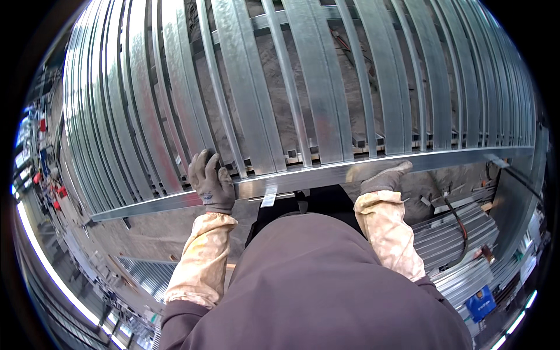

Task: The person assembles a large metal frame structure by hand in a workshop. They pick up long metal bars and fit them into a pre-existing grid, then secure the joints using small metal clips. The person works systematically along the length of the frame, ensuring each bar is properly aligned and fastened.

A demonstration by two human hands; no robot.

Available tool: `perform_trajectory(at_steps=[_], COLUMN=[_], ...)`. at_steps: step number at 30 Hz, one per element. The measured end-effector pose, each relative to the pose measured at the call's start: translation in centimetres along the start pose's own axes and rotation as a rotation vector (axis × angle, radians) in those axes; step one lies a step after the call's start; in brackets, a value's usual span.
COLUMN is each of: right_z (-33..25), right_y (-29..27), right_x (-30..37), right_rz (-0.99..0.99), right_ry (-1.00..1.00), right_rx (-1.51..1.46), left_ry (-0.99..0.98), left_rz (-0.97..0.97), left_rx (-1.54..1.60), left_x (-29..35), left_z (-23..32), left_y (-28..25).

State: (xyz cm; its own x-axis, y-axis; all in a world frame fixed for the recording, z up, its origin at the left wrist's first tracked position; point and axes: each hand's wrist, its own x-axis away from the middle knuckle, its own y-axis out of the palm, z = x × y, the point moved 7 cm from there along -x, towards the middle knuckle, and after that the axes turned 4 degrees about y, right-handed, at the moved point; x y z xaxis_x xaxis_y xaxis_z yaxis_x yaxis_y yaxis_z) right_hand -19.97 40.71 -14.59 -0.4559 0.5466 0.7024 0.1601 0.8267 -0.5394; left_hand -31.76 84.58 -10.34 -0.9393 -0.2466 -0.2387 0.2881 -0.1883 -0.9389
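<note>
A large grey metal panel with many long slats spreads out before me. Along its near side runs a flat shiny rail. My left hand, in a grey glove, is hooked over this rail, its fingers bent onto the slats beyond. Further right, my right hand, also gloved, holds the same rail at its lower edge. Its thumb side points right, and its other fingers are largely hidden. A small pale tag hangs from the rail between my hands. Tan protective sleeves cover both forearms.
Ribbed metal pieces lie stacked at the lower right, with a hose across them. A blue package sits close by. Another slatted piece lies at lower left. Cables show under the panel.
</note>
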Motion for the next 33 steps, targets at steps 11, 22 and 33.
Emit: perform_trajectory(at_steps=[11,22,33], right_z=[-1.0,-3.0,-3.4], right_y=[1.1,2.6,3.1], right_x=[-0.2,-0.2,0.0], right_rz=[0.089,0.226,0.277], right_ry=[-0.130,-0.275,-0.351], right_rx=[0.105,0.168,0.230], left_ry=[-0.042,0.273,0.590], left_rz=[0.000,0.000,-0.212], left_rx=[0.005,0.536,0.397], left_x=[0.5,1.1,4.0], left_z=[-0.4,3.9,10.3], left_y=[-0.6,-2.9,0.2])
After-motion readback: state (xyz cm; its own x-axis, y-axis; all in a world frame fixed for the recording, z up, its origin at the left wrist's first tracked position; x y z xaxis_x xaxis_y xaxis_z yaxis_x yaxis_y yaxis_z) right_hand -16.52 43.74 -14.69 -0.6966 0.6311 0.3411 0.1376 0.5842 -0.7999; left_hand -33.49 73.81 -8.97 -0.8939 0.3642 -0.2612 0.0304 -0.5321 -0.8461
